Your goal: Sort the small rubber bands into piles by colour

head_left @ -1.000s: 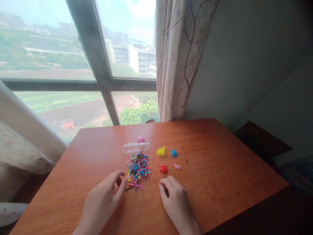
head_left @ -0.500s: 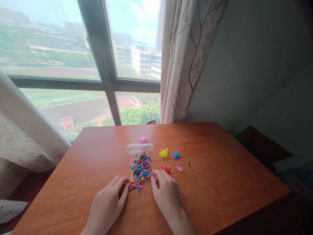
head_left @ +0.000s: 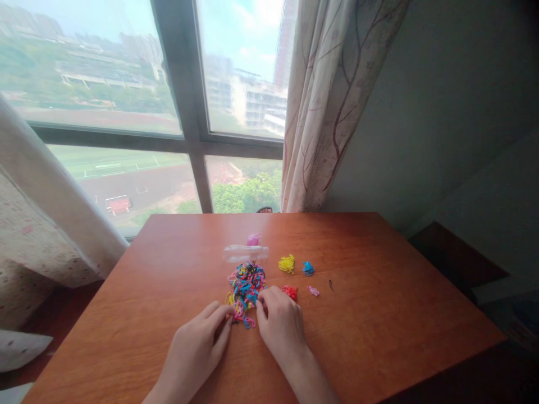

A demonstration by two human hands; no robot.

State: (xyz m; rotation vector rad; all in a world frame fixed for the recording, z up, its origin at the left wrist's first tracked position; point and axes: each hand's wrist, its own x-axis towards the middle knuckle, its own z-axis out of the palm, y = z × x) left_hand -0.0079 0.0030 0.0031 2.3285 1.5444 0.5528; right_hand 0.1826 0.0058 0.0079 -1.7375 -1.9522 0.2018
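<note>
A mixed heap of small colourful elastic bands (head_left: 247,283) lies on the wooden table, in blue, pink, black, yellow and red. At its lower left edge my left hand (head_left: 202,335) rests on the table, thumb and forefinger drawn together against some pink bands. On the heap's right side my right hand (head_left: 280,322) has its fingers curled in, the tips touching the heap; what they pinch is hidden. Just beyond its knuckles sits a small red bunch of bands (head_left: 290,292), partly covered by the hand.
To the right lie a yellow bunch (head_left: 287,264), a blue bunch (head_left: 309,268), a small pink bunch (head_left: 313,290) and one dark band (head_left: 330,284). Behind the heap are a clear plastic container (head_left: 245,253) and a purple-pink item (head_left: 253,240). A window and curtain (head_left: 320,112) stand beyond the table (head_left: 379,314).
The view has shifted slightly, so the table's things sit a little further right. My right hand has moved left, further onto the heap; my left hand stays at its lower left edge.
</note>
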